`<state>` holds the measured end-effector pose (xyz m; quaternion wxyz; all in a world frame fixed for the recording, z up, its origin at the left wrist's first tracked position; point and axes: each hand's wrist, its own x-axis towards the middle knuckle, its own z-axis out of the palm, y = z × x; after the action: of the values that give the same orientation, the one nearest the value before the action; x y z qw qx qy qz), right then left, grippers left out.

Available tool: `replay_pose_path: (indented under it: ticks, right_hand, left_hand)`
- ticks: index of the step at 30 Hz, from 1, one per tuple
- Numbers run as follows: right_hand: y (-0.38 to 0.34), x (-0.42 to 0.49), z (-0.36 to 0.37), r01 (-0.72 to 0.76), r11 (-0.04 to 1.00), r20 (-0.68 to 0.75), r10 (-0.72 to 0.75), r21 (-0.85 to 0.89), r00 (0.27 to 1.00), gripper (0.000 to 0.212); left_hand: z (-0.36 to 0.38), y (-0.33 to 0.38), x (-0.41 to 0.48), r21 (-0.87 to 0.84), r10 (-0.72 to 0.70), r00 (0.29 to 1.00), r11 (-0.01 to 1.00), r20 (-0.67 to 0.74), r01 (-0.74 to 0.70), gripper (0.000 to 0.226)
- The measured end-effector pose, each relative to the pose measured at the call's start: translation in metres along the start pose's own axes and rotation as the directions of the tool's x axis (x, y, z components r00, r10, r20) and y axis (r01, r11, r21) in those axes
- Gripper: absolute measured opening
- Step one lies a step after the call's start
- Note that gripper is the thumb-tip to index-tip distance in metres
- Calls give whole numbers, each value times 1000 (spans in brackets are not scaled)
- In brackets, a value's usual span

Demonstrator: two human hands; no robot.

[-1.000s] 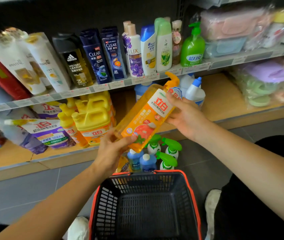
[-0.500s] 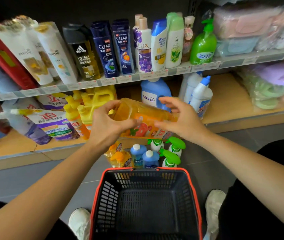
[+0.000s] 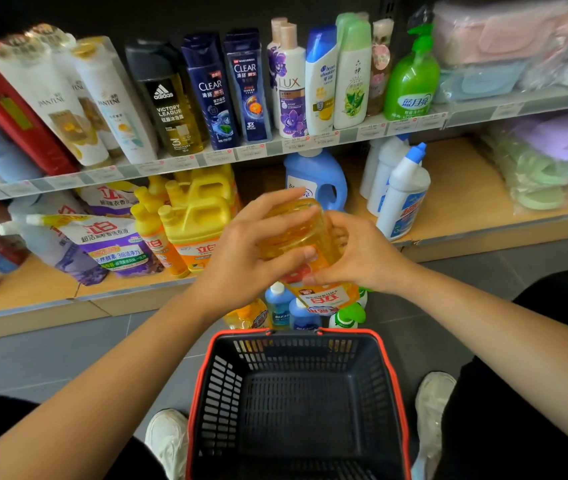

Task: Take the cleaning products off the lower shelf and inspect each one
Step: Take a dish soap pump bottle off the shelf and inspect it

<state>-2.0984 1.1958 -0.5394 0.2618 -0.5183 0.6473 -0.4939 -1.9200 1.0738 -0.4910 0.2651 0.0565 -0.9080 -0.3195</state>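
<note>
While the bottle (image 3: 296,233) is clamped base-up by left hand (image 3: 244,258) and right hand (image 3: 365,254), it should be turned slowly; label (image 3: 324,299) sits below the grip.

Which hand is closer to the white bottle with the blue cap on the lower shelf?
Right. The right hand is just left of the white bottle; the left hand sits farther left, beyond the orange bottle.
</note>
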Motion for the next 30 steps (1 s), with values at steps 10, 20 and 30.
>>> replay_pose_path:
  ticks: [10,20,30]
  right_hand:
    - [-2,-2,4,-42,997,-135,34,-59,990,68]
    - [-7,-7,9,30,979,-63,-43,-200,997,88]
    - [-6,-7,6,-11,996,-82,3,-91,997,78]
  left_hand:
    - [8,-4,-11,24,47,986,999,-160,-44,23]
    - [8,-14,-7,-280,-492,871,836,-1,472,61]
    - [8,-26,-3,-534,-535,845,718,-11,447,18]
